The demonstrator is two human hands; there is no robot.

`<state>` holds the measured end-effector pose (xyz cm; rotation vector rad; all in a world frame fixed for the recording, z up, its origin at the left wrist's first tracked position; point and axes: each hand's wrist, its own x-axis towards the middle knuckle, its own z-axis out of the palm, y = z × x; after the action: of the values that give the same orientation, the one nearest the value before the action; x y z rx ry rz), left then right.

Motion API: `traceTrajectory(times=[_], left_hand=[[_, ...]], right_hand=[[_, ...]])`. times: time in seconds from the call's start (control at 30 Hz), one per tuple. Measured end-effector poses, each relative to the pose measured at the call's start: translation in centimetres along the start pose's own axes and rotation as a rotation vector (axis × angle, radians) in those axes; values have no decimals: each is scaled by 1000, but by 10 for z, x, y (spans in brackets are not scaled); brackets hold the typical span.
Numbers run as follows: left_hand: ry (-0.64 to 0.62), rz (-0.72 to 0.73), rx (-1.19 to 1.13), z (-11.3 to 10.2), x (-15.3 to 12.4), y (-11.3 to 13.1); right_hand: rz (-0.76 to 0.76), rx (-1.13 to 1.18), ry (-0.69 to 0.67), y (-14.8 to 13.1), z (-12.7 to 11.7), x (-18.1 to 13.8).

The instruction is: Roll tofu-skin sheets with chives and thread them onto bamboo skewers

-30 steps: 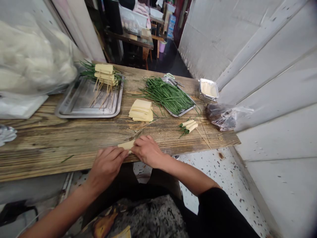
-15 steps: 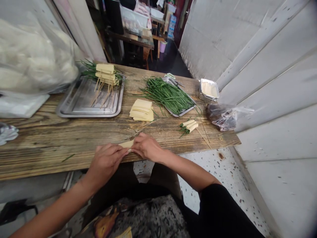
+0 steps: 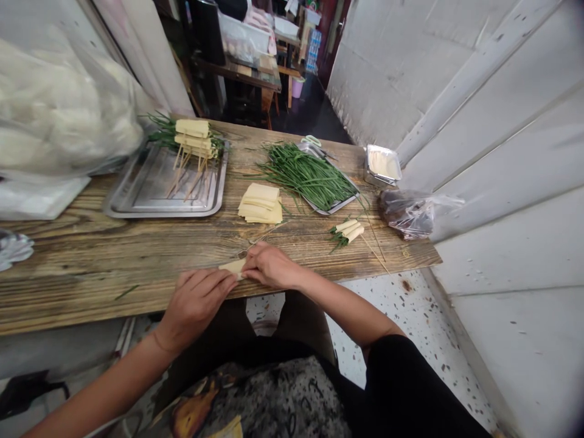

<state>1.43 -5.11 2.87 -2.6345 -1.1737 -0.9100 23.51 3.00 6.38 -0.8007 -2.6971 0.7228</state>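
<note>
Both my hands are closed on a pale yellow tofu sheet (image 3: pixel 232 266) at the table's near edge. My left hand (image 3: pixel 197 299) grips its left end and my right hand (image 3: pixel 270 265) its right end; the fingers cover most of it, so what lies inside cannot be seen. Beyond them is a stack of cut tofu sheets (image 3: pixel 261 204). Green chives (image 3: pixel 312 175) are heaped on a small metal tray to the right of the stack. Closer to me on the right lie several tofu rolls (image 3: pixel 348 230) with chive ends poking out, a thin skewer beside them.
A large metal tray (image 3: pixel 137 213) at the left holds skewered tofu rolls (image 3: pixel 194 139) and more chives. Behind it bulges a big plastic bag (image 3: pixel 64 109). On the right are a metal container (image 3: pixel 383 164) and a bag of dark contents (image 3: pixel 406 213). Scissors (image 3: pixel 312 141) lie behind the chives.
My fingers have shifted slightly on the tofu sheet, and the left hand lies flatter over its end. The view has moved a little; the other things stay put.
</note>
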Motion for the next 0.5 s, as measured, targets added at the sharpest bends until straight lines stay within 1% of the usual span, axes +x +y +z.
traceTrajectory(times=[0.1, 0.2, 0.27, 0.37, 0.43, 0.5], left_hand=[[-36, -36, -58, 1, -1, 0], [-62, -66, -89, 2, -2, -1], [-65, -78, -100, 2, 0, -2], [-85, -87, -129, 0, 8, -6], [-118, -90, -156, -2, 14, -8], [-141, -86, -169, -4, 17, -9]], right_hand=[[4, 0, -30, 1, -4, 2], [10, -26, 2, -3, -2, -3], [33, -102, 49, -8, 4, -10], [53, -291, 112, -18, 15, -20], [27, -386, 114, -23, 19, -23], [-18, -432, 70, -25, 18, -22]])
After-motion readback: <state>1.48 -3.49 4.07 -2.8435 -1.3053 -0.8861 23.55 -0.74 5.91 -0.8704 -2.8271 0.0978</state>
